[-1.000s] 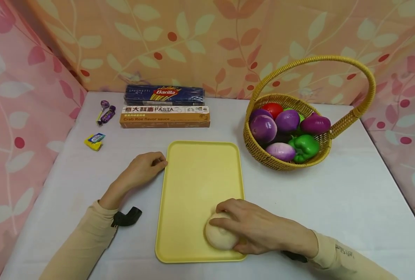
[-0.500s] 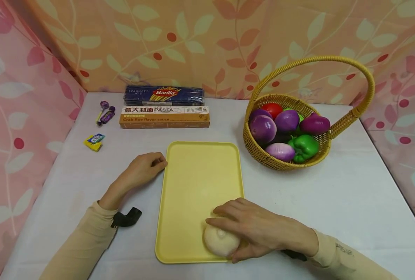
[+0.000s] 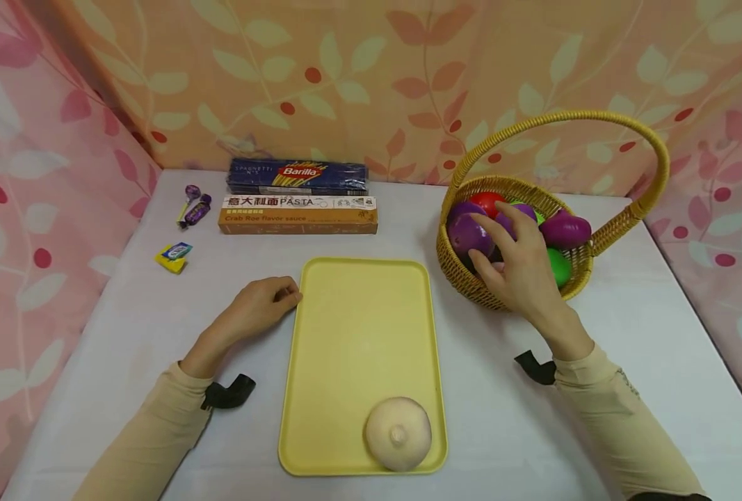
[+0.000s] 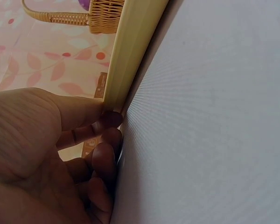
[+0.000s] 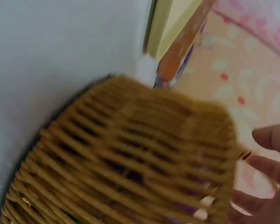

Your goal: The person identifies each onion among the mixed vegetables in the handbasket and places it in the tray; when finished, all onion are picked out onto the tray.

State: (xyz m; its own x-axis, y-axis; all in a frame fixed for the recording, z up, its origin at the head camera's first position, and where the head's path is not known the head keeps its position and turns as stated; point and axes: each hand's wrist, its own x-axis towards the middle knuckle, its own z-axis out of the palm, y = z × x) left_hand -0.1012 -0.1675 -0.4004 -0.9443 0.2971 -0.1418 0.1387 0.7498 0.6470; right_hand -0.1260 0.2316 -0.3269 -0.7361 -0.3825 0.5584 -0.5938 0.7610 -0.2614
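My left hand [image 3: 264,304] is at the left edge of the yellow tray [image 3: 361,334]; in the left wrist view its thumb and forefinger [image 4: 113,119] pinch the rim. At the tray's near right corner lies a cream-coloured round vegetable [image 3: 398,433] with a nub on top. Over the wicker basket [image 3: 471,287] my right hand [image 3: 521,268] hovers with spread fingers, holding nothing. Near its fingertips is a glossy round purple vegetable [image 3: 469,235]. A red tomato [image 3: 487,202], a purple onion [image 3: 566,230] and a partly covered green pepper [image 3: 558,266] share the basket.
A blue Barilla spaghetti pack [image 3: 297,177] and a pasta box [image 3: 297,215] lie behind the tray. Wrapped sweets [image 3: 174,257] and a lollipop [image 3: 190,195] are at the far left. The tall basket handle [image 3: 596,117] arches above the right side.
My right hand has let go of the cream-coloured vegetable on the tray and moved up and right to the basket. My left hand stays at the tray's edge.
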